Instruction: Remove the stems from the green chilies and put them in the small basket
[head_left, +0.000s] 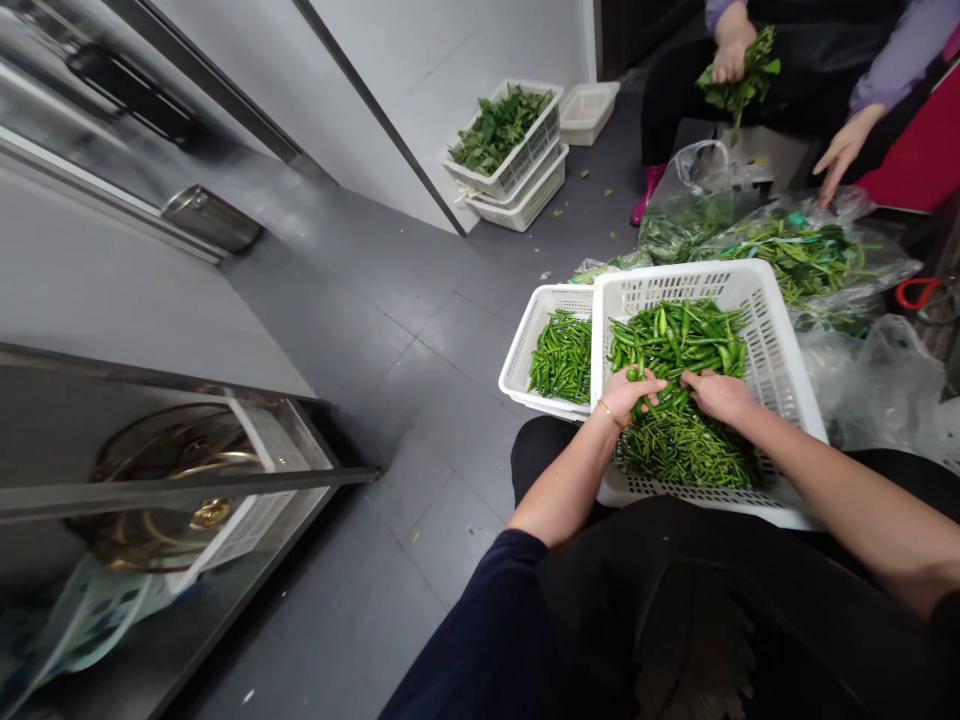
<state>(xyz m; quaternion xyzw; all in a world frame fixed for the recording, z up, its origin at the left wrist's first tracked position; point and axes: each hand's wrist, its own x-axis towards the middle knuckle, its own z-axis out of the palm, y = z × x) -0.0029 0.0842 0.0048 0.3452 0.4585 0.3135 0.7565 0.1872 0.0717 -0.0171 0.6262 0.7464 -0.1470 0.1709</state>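
A white perforated basket (796, 375) rests on my lap. Whole green chili peppers (679, 330) fill its far part, and a heap of thin green stems (686, 450) lies in the near part. Over the middle of the basket, my left hand (626, 396) is closed around a few green chili peppers, its fingers pointing right. My right hand (720, 398) is closed in a pinch just right of it, fingertips low over the peppers; what it pinches is hidden. Left of this basket stands a second white basket (514, 355) with small green chilies (561, 360) in it.
Across from me, a person's hand (733, 52) holds leafy greens (742, 90) above plastic bags of vegetables (802, 260). White baskets of leaves (506, 130) are stacked by the wall. A metal shelf (300, 480) stands at left, a steel bin (214, 218) beyond it.
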